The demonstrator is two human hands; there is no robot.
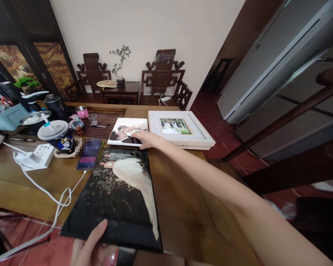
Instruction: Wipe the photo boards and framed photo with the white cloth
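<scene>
My left hand (93, 242) grips the near edge of a large dark photo album (119, 199), thumb on top and fingers beneath. Its glossy cover shows a person in a long pale gown, and its far end reaches the table by the white album. My right hand (148, 140) stretches forward to a smaller white photo album (127, 123), its fingers over the cover and the near right edge. How far they wrap beneath is hidden. Beside it on the right lies a white picture frame (199, 127) with a small outdoor photo in it.
Left on the wooden table (180, 199) are a phone (89, 155) on a cable, a lidded drink cup (59, 136), a white power strip (41, 157), a pink cup (81, 111) and a blue box (9, 116). Loose white cables (52, 197) hang over the near edge. Carved chairs (165, 77) stand behind.
</scene>
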